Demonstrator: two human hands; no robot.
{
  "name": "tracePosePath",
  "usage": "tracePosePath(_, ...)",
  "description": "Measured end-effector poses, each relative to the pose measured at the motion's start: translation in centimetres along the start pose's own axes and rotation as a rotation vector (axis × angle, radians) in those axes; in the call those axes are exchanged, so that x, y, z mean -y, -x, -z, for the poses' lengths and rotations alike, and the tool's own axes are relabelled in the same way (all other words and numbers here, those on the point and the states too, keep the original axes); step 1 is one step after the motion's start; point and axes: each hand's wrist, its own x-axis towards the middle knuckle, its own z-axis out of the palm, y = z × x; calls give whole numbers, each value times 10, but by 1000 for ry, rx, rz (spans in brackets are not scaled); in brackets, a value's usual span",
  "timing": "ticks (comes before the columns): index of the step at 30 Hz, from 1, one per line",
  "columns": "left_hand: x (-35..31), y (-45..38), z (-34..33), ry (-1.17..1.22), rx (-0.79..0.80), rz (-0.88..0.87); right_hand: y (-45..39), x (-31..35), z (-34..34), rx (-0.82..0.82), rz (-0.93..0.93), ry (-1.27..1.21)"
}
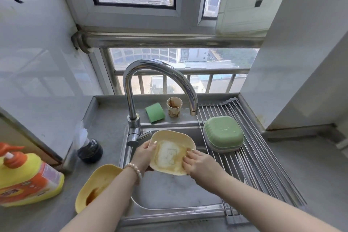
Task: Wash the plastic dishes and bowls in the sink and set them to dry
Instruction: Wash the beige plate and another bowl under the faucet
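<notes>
Cream bowl (172, 151) between both hands

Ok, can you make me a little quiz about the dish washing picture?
1. True or false: the green bowl sits upside down on the drying rack.
2. Which hand rubs inside the cream dish: A left hand, B right hand?
3. What stands beside the green sponge behind the sink?

Key: 1 true. 2 B. 3 a paper cup, stained brown.
</notes>
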Motion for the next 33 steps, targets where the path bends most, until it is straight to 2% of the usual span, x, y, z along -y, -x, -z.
tracePosePath(4, 15, 29, -25, 364, -37, 89, -19, 33, -2, -104, -153, -150)
tracePosePath(6, 24, 41, -37, 490, -91, 91, -26, 54, -7, -222, -216, -298)
tracePosePath(8, 25, 41, -36, 510, -116, 79, -26, 65, -10, -297, -237, -478)
tracePosePath(10, 18, 36, -24, 399, -79, 71, -17, 55, -17, -340, -188, -569)
tracePosePath(12, 11, 30, -8, 267, -26, 96, -3, 31, -22, -279, -61, -445)
tracePosePath(14, 3, 28, 4, 165, 52, 168, 4, 5, -21, -182, 66, -214)
tracePosePath(17, -1, 29, 10, 208, 183, 289, 1, -7, -16, -192, 52, 32)
tracePosePath(19, 6, 31, 2, 381, 185, 266, -6, 5, -12, -212, -14, 35)
tracePosePath(22, 26, 39, -22, 612, 47, 131, -18, 42, -13, -242, -151, -160)
tracePosePath(24, 32, 43, -30, 643, -44, 73, -21, 66, -12, -331, -203, -335)
tracePosePath(27, 26, 37, -18, 501, -61, 15, -8, 65, -18, -401, -144, -462)
tracePosePath(28, 22, 33, -10, 432, -47, 21, -1, 54, -21, -392, -94, -433)
tracePosePath(30, 14, 28, 4, 329, 13, 89, 11, 25, -25, -257, 16, -304)
tracePosePath(33, 12, 29, 7, 352, 108, 180, 12, 8, -21, -81, 31, -52)
